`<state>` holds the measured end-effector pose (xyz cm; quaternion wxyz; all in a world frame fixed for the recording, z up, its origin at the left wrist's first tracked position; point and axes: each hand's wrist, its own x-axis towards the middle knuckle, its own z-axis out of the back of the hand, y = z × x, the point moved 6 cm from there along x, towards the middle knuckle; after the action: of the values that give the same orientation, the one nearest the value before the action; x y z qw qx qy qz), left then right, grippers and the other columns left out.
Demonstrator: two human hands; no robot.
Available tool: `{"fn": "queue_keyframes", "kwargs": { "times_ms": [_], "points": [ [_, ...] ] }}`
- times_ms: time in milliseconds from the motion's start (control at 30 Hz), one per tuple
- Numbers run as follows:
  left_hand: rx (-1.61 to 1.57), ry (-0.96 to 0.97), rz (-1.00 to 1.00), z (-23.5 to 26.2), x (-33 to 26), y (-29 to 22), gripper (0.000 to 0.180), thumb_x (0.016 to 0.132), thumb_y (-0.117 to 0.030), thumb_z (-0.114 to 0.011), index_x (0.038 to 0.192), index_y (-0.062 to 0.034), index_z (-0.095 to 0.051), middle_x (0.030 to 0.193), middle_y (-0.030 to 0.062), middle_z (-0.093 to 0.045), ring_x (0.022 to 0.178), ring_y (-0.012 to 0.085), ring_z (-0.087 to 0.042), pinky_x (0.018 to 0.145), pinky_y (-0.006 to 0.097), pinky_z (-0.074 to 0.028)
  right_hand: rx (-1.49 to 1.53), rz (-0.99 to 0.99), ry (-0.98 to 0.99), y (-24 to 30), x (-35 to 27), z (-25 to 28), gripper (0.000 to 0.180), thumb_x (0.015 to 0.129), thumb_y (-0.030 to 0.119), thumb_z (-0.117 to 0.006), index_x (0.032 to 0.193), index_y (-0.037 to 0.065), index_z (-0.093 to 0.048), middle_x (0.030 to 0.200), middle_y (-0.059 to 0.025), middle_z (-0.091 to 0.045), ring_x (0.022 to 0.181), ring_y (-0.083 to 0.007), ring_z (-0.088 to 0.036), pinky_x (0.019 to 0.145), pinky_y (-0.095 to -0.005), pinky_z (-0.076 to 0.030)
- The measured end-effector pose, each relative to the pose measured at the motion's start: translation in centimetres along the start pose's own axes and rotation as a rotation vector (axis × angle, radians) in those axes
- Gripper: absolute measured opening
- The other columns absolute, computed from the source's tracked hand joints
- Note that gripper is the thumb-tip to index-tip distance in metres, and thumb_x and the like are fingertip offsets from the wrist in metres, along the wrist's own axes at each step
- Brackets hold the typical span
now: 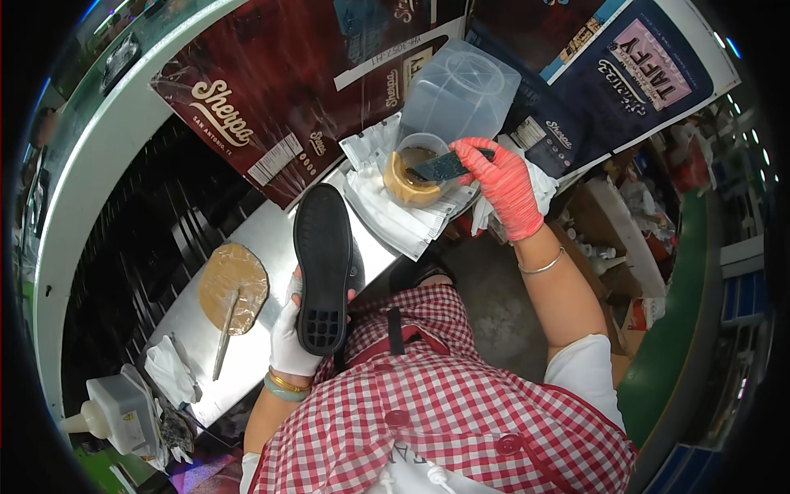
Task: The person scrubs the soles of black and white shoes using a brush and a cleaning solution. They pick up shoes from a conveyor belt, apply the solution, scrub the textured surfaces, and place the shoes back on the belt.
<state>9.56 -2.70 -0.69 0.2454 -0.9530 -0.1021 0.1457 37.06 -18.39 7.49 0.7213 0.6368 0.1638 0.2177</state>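
Left hand, white-gloved: grip clenched around heel end of black shoe, sole up, toe pointing away from the grip over the metal bench. Right hand, red-gloved: grip grasping a dark flat brush, its far end inside a clear glue cup just beyond the fingers. Cup sits on white paper. Glue-smeared pad with stick lies left of the shoe-holding grip.

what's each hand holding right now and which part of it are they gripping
The left hand holds a black shoe, sole up, by its heel end. The right hand grips the handle end of a dark brush, whose tip is in the glue cup.
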Motion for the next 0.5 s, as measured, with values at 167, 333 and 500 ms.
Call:
{"fn": "queue_keyframes", "kwargs": {
  "times_ms": [167,333,500],
  "points": [
    [0.019,-0.051,-0.037,0.3,0.0,0.1,0.060,0.092,-0.027,-0.047,0.144,-0.0173,-0.020,0.134,0.0168,-0.043,0.113,0.0378,-0.052,0.085,0.039,-0.052,0.010,-0.039,0.003,-1.2,0.1,0.3,0.026,0.087,0.022,-0.061,0.100,0.000,-0.064,0.083,-0.0033,-0.064,0.063,-0.0079,-0.056,0.058,-0.0207,-0.045],
    [-0.015,0.005,-0.066,1.5,0.4,0.0,0.066,0.091,-0.043,-0.045,0.145,-0.0183,-0.017,0.135,0.0174,-0.040,0.113,0.0384,-0.052,0.085,0.042,-0.051,0.331,-0.197,-0.090,-3.4,-2.6,0.0,0.023,0.091,0.023,-0.056,0.097,0.001,-0.063,0.075,-0.0020,-0.061,0.052,-0.0051,-0.054,0.045,-0.0167,-0.037],
    [-0.046,0.005,-0.076,1.0,0.2,-0.2,0.083,0.083,-0.070,-0.036,0.145,-0.0189,-0.015,0.137,0.0184,-0.036,0.116,0.0369,-0.049,0.083,0.043,-0.051,0.442,-0.168,0.043,0.8,-7.9,-8.4,0.022,0.092,0.021,-0.053,0.099,0.002,-0.061,0.075,-0.0027,-0.062,0.054,-0.0047,-0.056,0.044,-0.0146,-0.039]
  ]
}}
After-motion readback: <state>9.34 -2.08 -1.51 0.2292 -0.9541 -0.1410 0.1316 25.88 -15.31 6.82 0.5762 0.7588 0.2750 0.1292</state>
